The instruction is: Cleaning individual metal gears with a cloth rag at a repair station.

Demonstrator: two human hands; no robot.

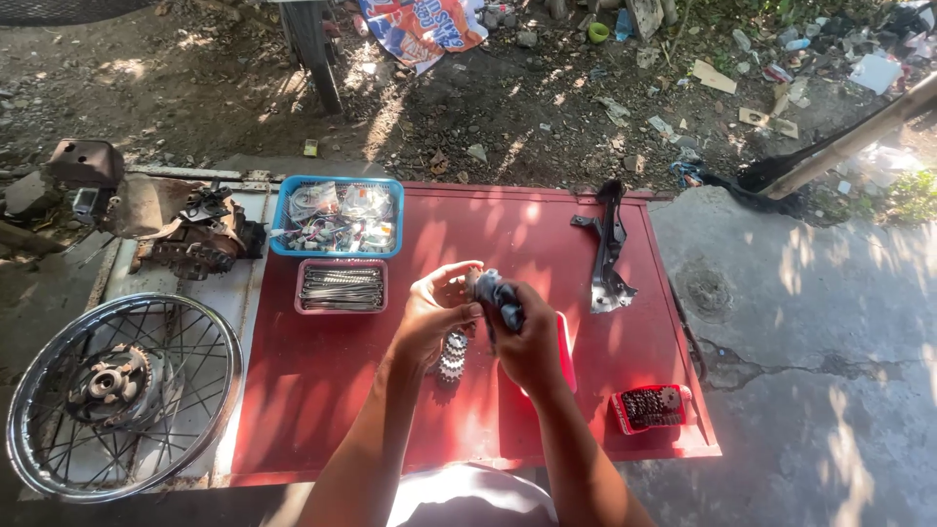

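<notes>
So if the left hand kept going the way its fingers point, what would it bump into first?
Probably the dark part held by the right hand; the left hand has its fingers aimed right at it and seems already touching, though depth is unclear.

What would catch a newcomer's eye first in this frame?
The red tabletop fills the middle. Above it, the left hand and right hand meet around a dark cloth, with a small sprocket just below the left hand. A spoked wheel lies at the lower left, and a blue tray of small parts sits at the table's far edge.
</notes>
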